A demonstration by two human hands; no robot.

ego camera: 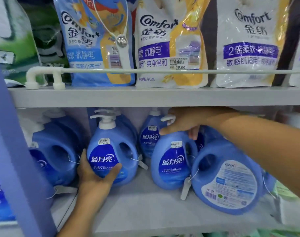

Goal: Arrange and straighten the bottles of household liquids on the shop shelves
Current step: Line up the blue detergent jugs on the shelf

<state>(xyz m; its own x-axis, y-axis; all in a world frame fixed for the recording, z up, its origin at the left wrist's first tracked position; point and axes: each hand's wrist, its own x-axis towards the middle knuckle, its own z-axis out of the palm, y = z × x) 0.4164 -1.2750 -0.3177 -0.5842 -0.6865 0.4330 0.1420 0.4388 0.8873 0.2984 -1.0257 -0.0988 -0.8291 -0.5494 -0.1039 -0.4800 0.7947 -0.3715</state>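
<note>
Lower grey shelf [145, 207] holds blue pump bottles. Left hand [96, 175] cups the lower front of the left-centre bottle [111, 151], thumb across the label, fingers curled round its left side. Right hand [185, 122] clamps the shoulder of the centre bottle [173, 161], thumb on the front, fingers over the handle. Right of it a bottle turned back-label out [229, 182], tilted. More bottles at far left [55, 151] and one behind [150, 134]. Comfort softener pouches [154, 48] on the upper shelf behind a white rail [163, 71].

Left hand [96, 175] cupped, right hand [185, 122] clasping.
</note>
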